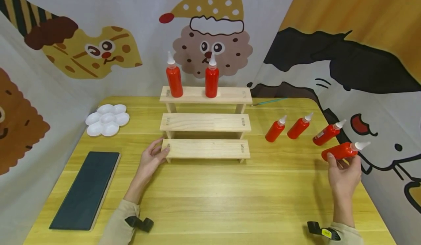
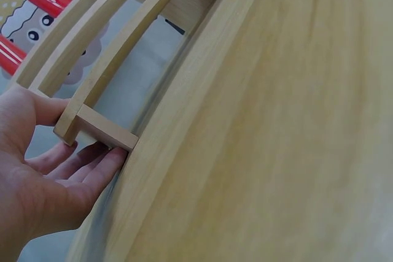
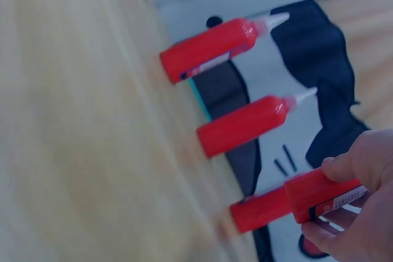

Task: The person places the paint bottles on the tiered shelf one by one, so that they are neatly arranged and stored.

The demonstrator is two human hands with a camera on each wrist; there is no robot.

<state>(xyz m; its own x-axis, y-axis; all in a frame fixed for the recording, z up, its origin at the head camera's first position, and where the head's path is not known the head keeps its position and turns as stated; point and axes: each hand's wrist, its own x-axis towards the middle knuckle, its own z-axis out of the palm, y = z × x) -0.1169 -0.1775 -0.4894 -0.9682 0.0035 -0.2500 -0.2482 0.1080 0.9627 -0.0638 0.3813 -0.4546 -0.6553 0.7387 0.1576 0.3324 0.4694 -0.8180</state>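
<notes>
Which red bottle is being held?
The head view's rightmost bottle, held in the right hand; three others stand on the table, two on the top shelf.

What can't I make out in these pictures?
Label on the bottle in the right hand: right wrist view, print too small and blurred.
Bottle behind that one: right wrist view, upper part hidden by the held bottle.
Teal stick: head view, tip too small to tell.
Sleeves: head view, cut off by the bottom edge.

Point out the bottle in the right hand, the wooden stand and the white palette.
Held bottle [image 1: 340, 150]: head view, middle of its red body.
Wooden stand [image 1: 205, 122]: head view, top of its middle step.
White palette [image 1: 107, 119]: head view, central well.
</notes>
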